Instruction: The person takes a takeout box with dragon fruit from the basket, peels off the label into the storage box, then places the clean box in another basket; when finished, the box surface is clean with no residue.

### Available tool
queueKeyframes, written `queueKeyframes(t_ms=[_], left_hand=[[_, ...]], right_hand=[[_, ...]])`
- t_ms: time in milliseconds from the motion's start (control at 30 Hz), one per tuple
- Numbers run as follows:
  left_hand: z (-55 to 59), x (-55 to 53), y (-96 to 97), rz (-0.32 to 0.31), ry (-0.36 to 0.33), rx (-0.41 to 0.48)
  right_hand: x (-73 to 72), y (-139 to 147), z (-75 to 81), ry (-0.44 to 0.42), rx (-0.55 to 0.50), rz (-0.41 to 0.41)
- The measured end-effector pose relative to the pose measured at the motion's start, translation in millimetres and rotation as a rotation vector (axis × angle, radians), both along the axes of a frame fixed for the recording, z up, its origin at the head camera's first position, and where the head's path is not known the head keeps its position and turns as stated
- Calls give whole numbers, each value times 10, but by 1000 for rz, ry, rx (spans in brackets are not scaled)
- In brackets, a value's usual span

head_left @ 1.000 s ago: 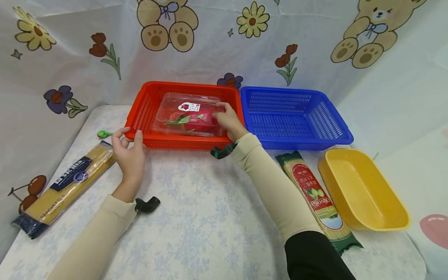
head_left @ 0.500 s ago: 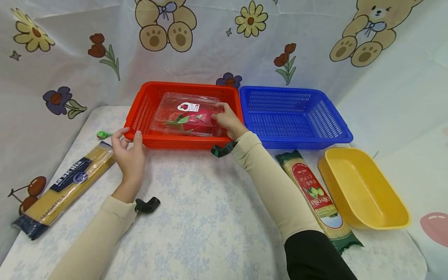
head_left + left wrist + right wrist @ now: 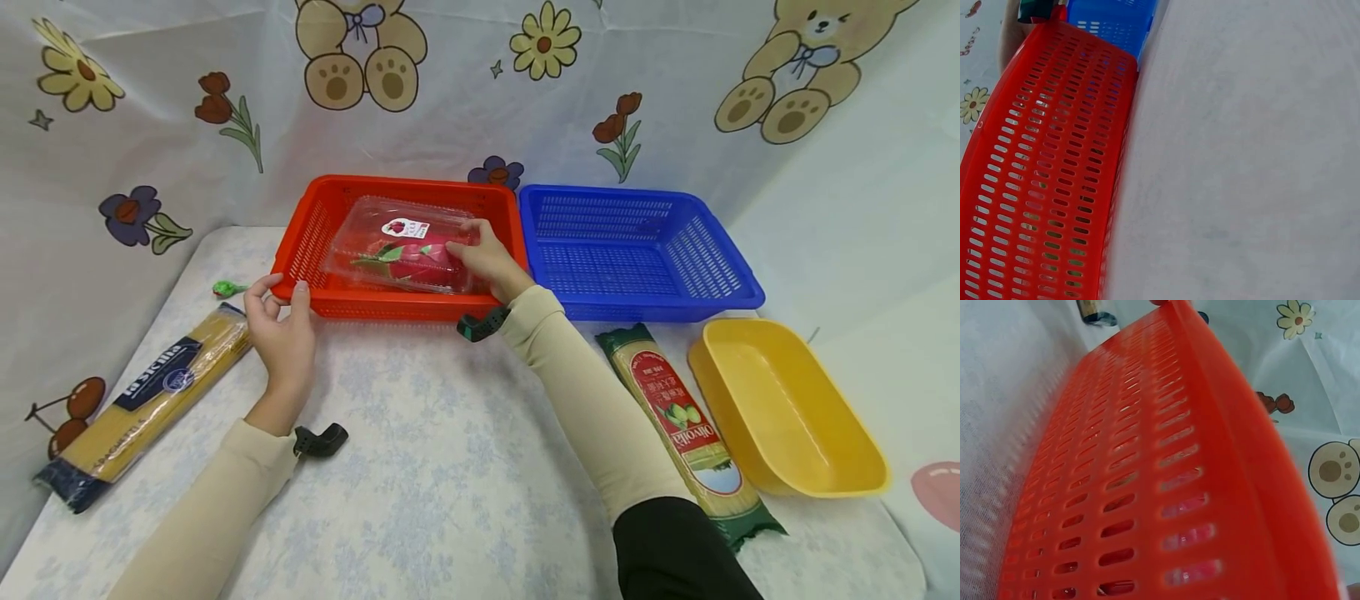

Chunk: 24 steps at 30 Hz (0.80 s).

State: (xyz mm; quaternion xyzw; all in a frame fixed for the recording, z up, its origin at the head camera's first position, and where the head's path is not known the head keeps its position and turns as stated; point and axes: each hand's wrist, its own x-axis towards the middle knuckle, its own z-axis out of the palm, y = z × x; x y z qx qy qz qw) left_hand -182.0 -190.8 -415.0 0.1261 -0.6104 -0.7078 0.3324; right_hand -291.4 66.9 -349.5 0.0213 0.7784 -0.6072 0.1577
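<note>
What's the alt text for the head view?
The right hand grips a clear box of dragon fruit in a red basket while the left hand holds the basket's near left corner. A blue basket and yellow tub stand to its right; pasta packs lie left and right.

Red basket (image 3: 1047, 156): slotted wall fills 7 to 11 o'clock; pink and green show through slots. Blue basket (image 3: 1116, 28) just beyond, 12 o'clock. Pale table (image 3: 1241, 156), 3 o'clock. Flower-printed cloth (image 3: 972, 103), 10 o'clock.
</note>
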Motion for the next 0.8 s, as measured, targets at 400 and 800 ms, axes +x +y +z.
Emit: queueKeyframes(t_ms=[400, 800], left_hand=[[-10, -18, 21, -10, -19, -3], [-7, -6, -4, -12, -50, 10]], right_hand=[[86, 25, 56, 106, 109, -32], [235, 77, 183, 166, 15, -100]])
